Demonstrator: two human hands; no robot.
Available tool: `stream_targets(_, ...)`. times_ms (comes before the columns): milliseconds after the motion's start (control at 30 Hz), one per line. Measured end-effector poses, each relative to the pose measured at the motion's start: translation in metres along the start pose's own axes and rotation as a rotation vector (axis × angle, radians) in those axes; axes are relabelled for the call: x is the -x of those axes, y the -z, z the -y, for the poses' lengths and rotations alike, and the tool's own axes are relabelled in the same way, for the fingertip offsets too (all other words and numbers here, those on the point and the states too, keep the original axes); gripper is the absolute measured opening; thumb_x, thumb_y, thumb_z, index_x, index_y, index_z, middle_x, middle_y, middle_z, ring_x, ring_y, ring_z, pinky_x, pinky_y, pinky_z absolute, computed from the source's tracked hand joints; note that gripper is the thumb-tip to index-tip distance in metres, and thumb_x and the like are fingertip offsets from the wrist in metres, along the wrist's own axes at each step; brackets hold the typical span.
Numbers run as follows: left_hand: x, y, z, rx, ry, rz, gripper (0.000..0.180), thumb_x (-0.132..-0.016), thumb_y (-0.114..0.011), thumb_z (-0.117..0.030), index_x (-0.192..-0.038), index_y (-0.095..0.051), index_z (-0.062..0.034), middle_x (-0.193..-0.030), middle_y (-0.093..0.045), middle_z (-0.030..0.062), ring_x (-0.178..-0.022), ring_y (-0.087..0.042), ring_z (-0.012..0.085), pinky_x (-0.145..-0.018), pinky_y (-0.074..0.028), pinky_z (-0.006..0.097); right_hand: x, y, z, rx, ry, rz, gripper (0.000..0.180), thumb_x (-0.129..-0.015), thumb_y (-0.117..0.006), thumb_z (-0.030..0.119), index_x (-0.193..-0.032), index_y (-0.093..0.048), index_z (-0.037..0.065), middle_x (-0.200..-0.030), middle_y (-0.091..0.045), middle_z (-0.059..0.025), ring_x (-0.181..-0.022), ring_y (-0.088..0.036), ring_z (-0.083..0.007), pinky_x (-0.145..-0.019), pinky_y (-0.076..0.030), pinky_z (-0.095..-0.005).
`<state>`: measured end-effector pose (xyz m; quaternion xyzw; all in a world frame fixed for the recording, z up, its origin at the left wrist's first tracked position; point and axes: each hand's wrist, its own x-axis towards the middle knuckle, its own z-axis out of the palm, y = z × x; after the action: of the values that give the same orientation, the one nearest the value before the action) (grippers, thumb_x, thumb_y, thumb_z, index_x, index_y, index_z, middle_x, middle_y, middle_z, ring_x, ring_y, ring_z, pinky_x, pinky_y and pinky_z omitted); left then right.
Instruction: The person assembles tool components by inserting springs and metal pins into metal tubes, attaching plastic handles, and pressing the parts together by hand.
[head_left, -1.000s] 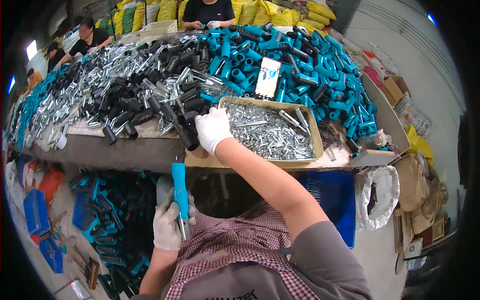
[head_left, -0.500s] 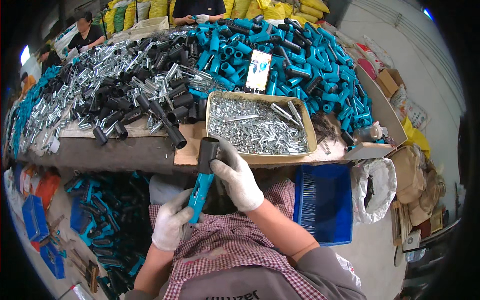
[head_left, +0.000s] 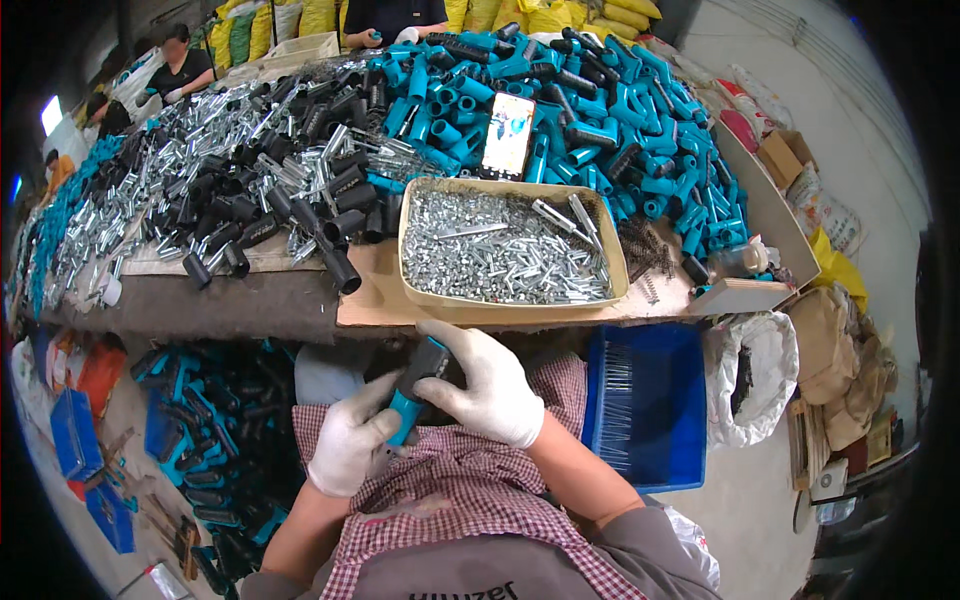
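Observation:
Both of my hands wear white gloves and meet in front of my checked apron point(head_left: 450, 510). My left hand point(head_left: 350, 440) is wrapped round the lower part of a teal plastic tube point(head_left: 404, 408), with a bit of metal showing below its fingers. Over the tube's upper end sits a black sleeve point(head_left: 428, 362), tilted up to the right. My right hand point(head_left: 490, 390) grips that sleeve from the right, thumb across its side. Only a short stretch of teal shows between the sleeve and my left fingers.
On the bench ahead stands a cream tray point(head_left: 408, 285) of small metal pins. Behind it are a lit phone point(head_left: 508, 137), heaped teal tubes point(head_left: 620, 110) and black sleeves point(head_left: 245, 208). A blue bin point(head_left: 665, 470) and white sack point(head_left: 775, 420) stand at right. Other people sit across the bench.
The black sleeve has slid down over the teal tube, covering more of it. My right hand has come lower with it, and the pair has dropped away from the bench edge.

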<state>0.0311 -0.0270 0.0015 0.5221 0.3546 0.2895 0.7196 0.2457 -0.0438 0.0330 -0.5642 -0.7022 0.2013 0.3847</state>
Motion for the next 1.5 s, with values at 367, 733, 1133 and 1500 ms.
stream_targets(367,-0.019,-0.037,0.007,-1.050,-0.558,0.073,0.058,-0.076,-0.084,-0.032,-0.125,-0.066,-0.0059,-0.095,-0.070,0.0127,-0.080,-0.070,0.0322,-0.070,-0.057,0.040,0.048,0.070,-0.035,-0.097,-0.077,0.202,0.026,-0.091,-0.070,0.024,-0.100,-0.071,-0.001,-0.079,-0.071,-0.0178,-0.073,-0.071,-0.0281,-0.068,-0.056,-0.0366)
stream_targets(733,-0.017,-0.042,0.005,-0.873,-0.371,0.029,0.058,-0.076,-0.084,-0.029,-0.128,-0.067,-0.0082,-0.099,-0.072,0.0189,-0.086,-0.071,0.0364,-0.075,-0.057,0.040,0.063,0.196,-0.245,0.879,-0.490,-0.598,0.023,-0.081,-0.077,0.025,-0.097,-0.074,0.009,-0.101,-0.070,-0.0189,-0.098,-0.066,-0.0381,-0.089,-0.052,-0.0464)
stream_targets(1133,-0.024,-0.038,-0.015,-0.661,-0.257,-0.008,0.060,-0.082,-0.079,-0.030,-0.134,-0.063,-0.0048,-0.098,-0.071,0.0199,-0.083,-0.073,0.0293,-0.078,-0.056,0.035,0.039,0.088,-0.068,0.124,0.253,-0.029,0.030,-0.076,-0.077,0.004,-0.106,-0.074,0.007,-0.083,-0.067,-0.0110,-0.077,-0.067,-0.0305,-0.071,-0.054,-0.0389)
stream_targets(1500,-0.026,-0.018,-0.006,-0.930,-0.374,0.082,0.065,-0.074,-0.084,-0.036,-0.127,-0.066,-0.0042,-0.098,-0.072,0.0179,-0.087,-0.072,0.0341,-0.076,-0.056,0.040,0.015,0.054,-0.039,-0.161,0.119,0.317,0.040,-0.096,-0.062,0.019,-0.134,-0.060,0.007,-0.092,-0.072,-0.0142,-0.085,-0.071,-0.0320,-0.078,-0.056,-0.0403)
